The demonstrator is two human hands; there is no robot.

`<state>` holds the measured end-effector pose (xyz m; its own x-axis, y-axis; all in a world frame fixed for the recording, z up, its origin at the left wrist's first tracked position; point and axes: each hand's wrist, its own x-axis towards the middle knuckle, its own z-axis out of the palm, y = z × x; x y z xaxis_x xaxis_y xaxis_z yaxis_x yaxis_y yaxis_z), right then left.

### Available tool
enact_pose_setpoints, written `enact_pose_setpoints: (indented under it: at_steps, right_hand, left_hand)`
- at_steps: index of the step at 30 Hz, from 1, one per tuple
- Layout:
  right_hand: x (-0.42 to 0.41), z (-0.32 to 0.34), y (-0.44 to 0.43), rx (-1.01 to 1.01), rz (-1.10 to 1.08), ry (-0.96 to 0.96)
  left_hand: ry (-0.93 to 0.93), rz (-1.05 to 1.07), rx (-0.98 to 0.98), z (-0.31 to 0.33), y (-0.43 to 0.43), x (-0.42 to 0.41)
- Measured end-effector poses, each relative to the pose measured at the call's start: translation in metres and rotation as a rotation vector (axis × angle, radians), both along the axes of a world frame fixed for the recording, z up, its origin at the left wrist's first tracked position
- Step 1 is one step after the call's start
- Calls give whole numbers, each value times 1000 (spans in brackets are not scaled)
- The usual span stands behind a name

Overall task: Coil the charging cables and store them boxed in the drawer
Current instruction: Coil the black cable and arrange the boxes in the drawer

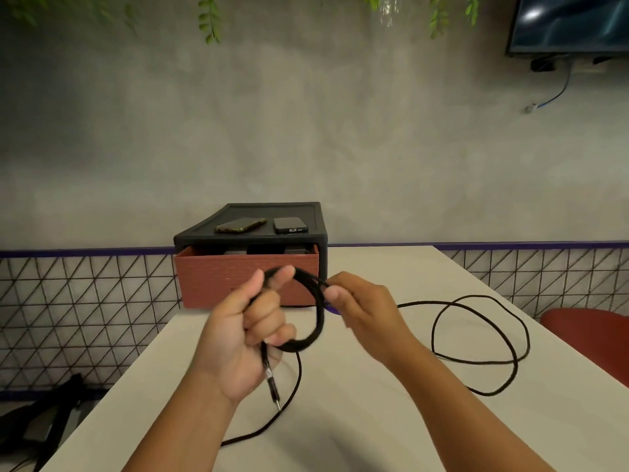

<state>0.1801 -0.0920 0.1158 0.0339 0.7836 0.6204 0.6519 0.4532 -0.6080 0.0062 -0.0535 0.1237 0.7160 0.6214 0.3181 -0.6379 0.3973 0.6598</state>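
Our left hand [248, 335] is clenched round the gathered loops of the black charging cable [318, 321]. The thumb presses them against the fingers so the coil cannot spring apart. The connector [272, 383] hangs below the fist, left out of the loops, we judge, as the fixed starting end. Our right hand [360, 308] pinches the strands at the top of the coil between thumb and fingertips, placed there, it seems, to lay the next turn across to the left. Much of the cable lies loose on the surface [357, 434], in one wide loop to the right and a run passing down behind the left forearm, so the coiling looks only part done. The reddish drawer [245, 281] stands pulled out of its black cabinet [323, 248] just behind the hands, open to receive the boxed coil. A yellow-edged phone [241, 225] and a dark phone [290, 225] lie on the cabinet top. Inside the drawer we make out only dark box-like shapes, too shadowed to name. The cable's far end is hidden behind our forearms, a small purple thing behind the right fingers is unclear, and we cannot count the loops.
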Motion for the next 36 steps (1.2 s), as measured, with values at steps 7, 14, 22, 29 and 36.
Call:
enact_pose_setpoints:
  at_steps: [7, 14, 22, 29, 36]
  right_hand:
    - [13, -36, 10, -37, -341, -110]
    - [-39, -73, -10, -307, -130, -655]
    - [-28, -51, -19, -38, 160, -696]
    - [-15, -22, -22, 63, 214, -603]
    - [19, 9, -12, 289, -47, -385]
  left_hand:
    - [-156, 117, 192, 12, 3, -14]
    - [125, 519, 192, 21, -12, 6]
    - [869, 708, 765, -6, 5, -1]
    - [996, 473, 800, -9, 0, 8]
    - [698, 221, 501, -4, -20, 3]
